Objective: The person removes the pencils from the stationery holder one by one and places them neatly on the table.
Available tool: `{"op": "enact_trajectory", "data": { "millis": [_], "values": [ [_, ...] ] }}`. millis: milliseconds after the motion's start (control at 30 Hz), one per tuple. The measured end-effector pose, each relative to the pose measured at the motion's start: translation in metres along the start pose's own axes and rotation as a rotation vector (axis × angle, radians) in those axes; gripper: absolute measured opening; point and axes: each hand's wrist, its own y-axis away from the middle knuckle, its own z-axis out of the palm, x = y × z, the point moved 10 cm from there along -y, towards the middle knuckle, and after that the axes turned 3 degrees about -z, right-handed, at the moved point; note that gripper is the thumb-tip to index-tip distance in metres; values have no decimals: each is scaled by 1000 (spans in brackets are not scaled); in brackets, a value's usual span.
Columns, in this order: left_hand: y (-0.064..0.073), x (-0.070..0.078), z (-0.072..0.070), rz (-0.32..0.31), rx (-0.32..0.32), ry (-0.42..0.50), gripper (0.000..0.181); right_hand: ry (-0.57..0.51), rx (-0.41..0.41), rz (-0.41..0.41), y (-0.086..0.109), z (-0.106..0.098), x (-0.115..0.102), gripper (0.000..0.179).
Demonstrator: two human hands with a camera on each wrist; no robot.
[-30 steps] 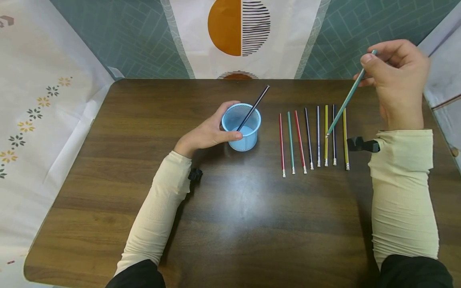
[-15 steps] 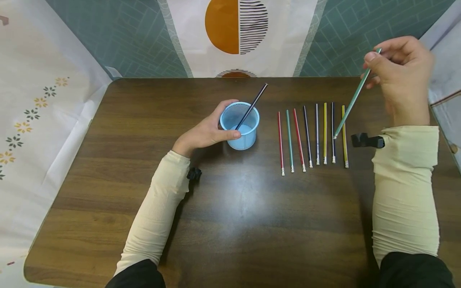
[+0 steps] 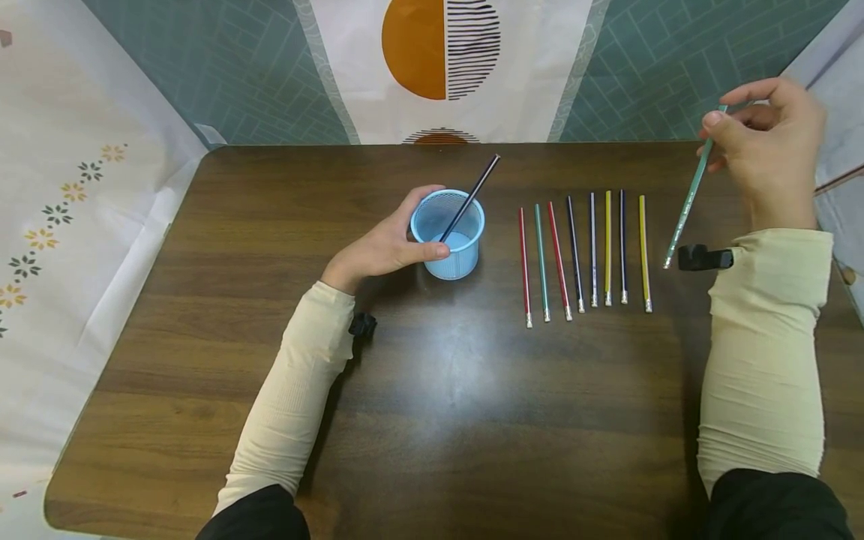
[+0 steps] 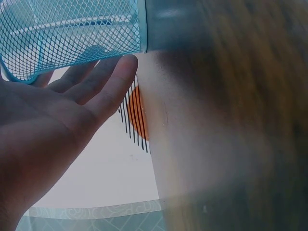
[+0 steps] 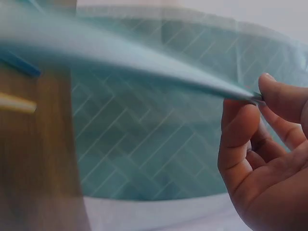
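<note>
My left hand [image 3: 379, 251] holds a light blue mesh pencil cup [image 3: 456, 264] on the table, thumb along its near side, other fingers behind. In the left wrist view those fingers lie against the mesh [image 4: 82, 41]. One dark pencil [image 3: 476, 184] leans inside the cup, sticking out to the upper right. My right hand [image 3: 776, 154] pinches a green pencil [image 3: 693, 184] by its upper end, between thumb and fingers, with the eraser end hanging down to the left. In the right wrist view the green pencil [image 5: 144, 62] crosses blurred in front of the camera.
Several pencils lie side by side right of the cup, among them a red one [image 3: 524, 262], a green one [image 3: 543, 259] and, at the right end, a yellow one [image 3: 645, 251]. Their eraser ends face me. A patterned wall covering [image 3: 270, 75] rises behind the brown table [image 3: 432, 420].
My right hand has moved to the right with the green pencil, whose eraser end has swung from above the row to right of the last yellow pencil. My left hand stays on the cup.
</note>
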Motion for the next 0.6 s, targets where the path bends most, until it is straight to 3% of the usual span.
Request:
{"op": "enact_trajectory", "data": {
  "millis": [333,600],
  "values": [
    [0,0,-1,-12,8,-8,93,11,7,119,-6,-20,29,17],
    [-2,-3,-1,-16,9,-11,95,12,2,183,-7,-27,40,19]
  ]
}}
